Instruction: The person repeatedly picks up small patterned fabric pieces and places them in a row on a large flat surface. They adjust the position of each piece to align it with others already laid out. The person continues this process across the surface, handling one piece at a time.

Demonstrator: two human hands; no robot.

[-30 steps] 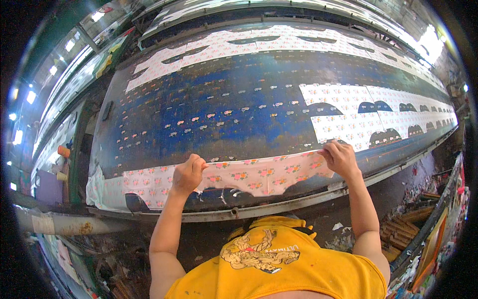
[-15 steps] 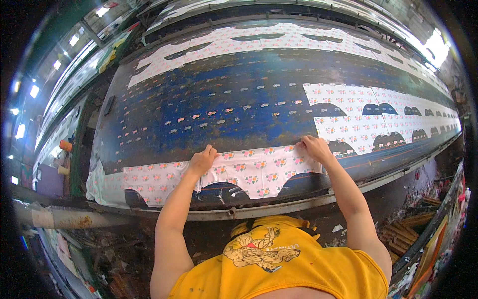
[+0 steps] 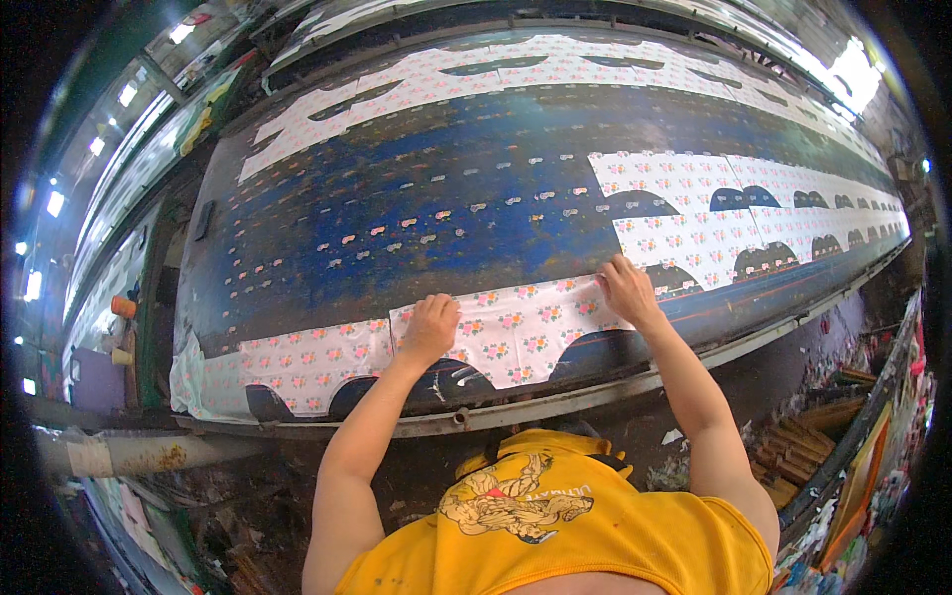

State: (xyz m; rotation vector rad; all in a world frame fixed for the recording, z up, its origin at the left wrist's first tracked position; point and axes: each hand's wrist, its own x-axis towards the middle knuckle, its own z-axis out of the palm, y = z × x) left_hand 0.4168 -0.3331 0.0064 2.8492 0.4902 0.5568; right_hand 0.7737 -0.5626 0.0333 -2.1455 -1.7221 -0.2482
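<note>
A floral fabric piece (image 3: 516, 327) with curved cut-outs lies along the near edge of the long, dark, paint-speckled table (image 3: 377, 268), beside another floral piece (image 3: 312, 362) to its left. My left hand (image 3: 431, 327) rests on the piece's upper edge near its left end, fingers curled and closed on it. My right hand (image 3: 627, 293) is at the upper right of the same piece, fingers closed on the edge.
More floral pieces (image 3: 674, 178) lie at the right and along the far side (image 3: 526, 50). Pale translucent sheeting (image 3: 193, 382) hangs at the left end. A metal rail (image 3: 545, 412) edges the table; a pipe (image 3: 119, 456), orange container (image 3: 123, 307) and wooden frames (image 3: 798, 446) are nearby.
Both hands have moved away from my body, the right also leftward and the left rightward. The fabric piece held taut between them has come down flat onto the table beside the left piece.
</note>
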